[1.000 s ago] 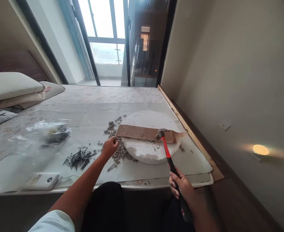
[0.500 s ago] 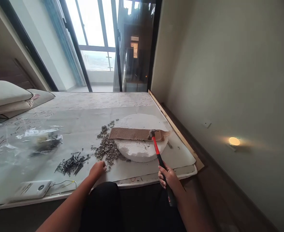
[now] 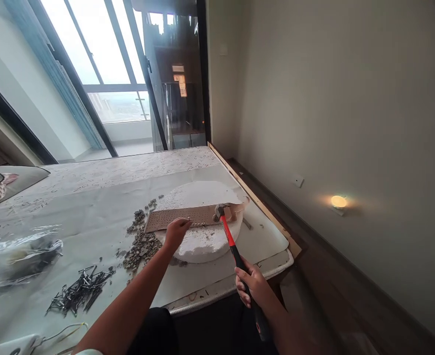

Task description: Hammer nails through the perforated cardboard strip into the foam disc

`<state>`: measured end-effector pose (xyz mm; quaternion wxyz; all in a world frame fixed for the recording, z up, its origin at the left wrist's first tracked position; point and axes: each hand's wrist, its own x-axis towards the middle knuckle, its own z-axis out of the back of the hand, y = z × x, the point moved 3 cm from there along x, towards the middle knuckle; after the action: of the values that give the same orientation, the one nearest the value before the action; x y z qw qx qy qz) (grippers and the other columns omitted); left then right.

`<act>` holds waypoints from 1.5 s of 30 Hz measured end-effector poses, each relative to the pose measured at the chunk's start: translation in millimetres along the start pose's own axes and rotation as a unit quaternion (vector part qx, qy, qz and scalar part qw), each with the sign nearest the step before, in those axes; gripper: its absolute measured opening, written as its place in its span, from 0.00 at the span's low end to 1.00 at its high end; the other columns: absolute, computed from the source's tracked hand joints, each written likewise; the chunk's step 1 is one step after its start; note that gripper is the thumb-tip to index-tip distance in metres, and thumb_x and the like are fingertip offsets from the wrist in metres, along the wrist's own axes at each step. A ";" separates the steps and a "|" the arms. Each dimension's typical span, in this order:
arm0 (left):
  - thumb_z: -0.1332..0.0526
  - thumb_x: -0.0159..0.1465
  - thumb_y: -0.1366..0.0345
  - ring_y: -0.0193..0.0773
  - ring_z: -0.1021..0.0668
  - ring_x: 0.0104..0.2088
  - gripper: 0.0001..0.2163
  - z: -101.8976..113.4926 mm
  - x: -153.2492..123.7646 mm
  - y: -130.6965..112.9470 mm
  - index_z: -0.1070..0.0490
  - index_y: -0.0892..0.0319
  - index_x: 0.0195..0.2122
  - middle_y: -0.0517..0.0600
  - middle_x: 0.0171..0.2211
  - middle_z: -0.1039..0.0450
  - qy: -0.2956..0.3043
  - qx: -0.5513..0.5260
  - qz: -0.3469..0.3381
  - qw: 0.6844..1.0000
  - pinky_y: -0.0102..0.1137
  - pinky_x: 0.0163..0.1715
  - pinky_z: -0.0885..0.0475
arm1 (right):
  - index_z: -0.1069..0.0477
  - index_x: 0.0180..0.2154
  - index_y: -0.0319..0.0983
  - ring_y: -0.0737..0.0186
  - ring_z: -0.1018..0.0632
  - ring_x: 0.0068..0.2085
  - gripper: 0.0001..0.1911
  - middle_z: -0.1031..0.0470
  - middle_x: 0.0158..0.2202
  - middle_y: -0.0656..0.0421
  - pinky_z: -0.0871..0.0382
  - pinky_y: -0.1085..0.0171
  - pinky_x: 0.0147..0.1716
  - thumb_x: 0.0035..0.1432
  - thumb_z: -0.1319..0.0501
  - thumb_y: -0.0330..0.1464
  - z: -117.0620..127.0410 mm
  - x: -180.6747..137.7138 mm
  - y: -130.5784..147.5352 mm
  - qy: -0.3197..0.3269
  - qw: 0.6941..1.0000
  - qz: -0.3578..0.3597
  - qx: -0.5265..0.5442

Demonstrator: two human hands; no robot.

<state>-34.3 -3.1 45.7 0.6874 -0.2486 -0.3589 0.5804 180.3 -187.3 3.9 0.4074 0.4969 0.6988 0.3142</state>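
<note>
My right hand (image 3: 252,287) grips the lower handle of a red and black hammer (image 3: 228,234). Its steel head rests on the right end of a brown perforated leather strip (image 3: 176,218). The strip lies across a round white foam block (image 3: 202,217). My left hand (image 3: 175,231) hovers at the strip's near edge with fingers curled together; whatever it pinches is too small to see. A heap of small metal studs (image 3: 141,245) lies just left of that hand.
A pile of dark nails (image 3: 77,293) lies nearer on the left. A clear plastic bag (image 3: 18,254) sits far left, a white device with a cable (image 3: 14,345) at the bottom left corner. The covered mattress edge (image 3: 235,283) drops to a dark floor on the right.
My left hand went from the studs back toward the mattress edge, then forward again to the strip's near edge. The view has swung left. The hammer head stays on the strip.
</note>
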 end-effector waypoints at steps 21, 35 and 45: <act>0.43 0.59 0.59 0.36 0.25 0.29 0.12 -75.8 36.6 5.0 0.24 0.58 0.26 0.49 0.27 0.24 0.017 0.094 -0.063 0.993 0.28 0.31 0.35 | 0.44 0.56 0.40 0.77 0.44 0.09 0.39 0.42 0.16 0.73 0.47 0.76 0.06 0.47 0.37 0.51 8.0 -2.7 4.2 -0.017 1.000 -0.016 0.016; 0.42 0.59 0.64 0.37 0.25 0.34 0.09 -84.7 28.8 9.6 0.23 0.58 0.29 0.51 0.32 0.22 0.038 0.113 -0.069 0.990 0.29 0.33 0.37 | 0.46 0.58 0.40 0.77 0.43 0.10 0.41 0.43 0.16 0.73 0.46 0.76 0.06 0.48 0.38 0.52 3.4 -1.8 0.4 -0.041 0.996 -0.008 -0.074; 0.43 0.60 0.61 0.38 0.25 0.31 0.11 -84.9 25.0 11.3 0.24 0.59 0.26 0.52 0.30 0.24 0.039 0.092 -0.070 0.993 0.29 0.29 0.39 | 0.45 0.59 0.39 0.76 0.43 0.10 0.37 0.43 0.16 0.71 0.46 0.74 0.07 0.52 0.40 0.48 -23.1 -6.2 52.0 -0.041 0.983 0.014 -0.179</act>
<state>26.8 30.0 -10.3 0.7595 -0.1807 -0.2934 0.5518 183.8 -177.9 60.2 0.5138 0.4384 0.6065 0.4196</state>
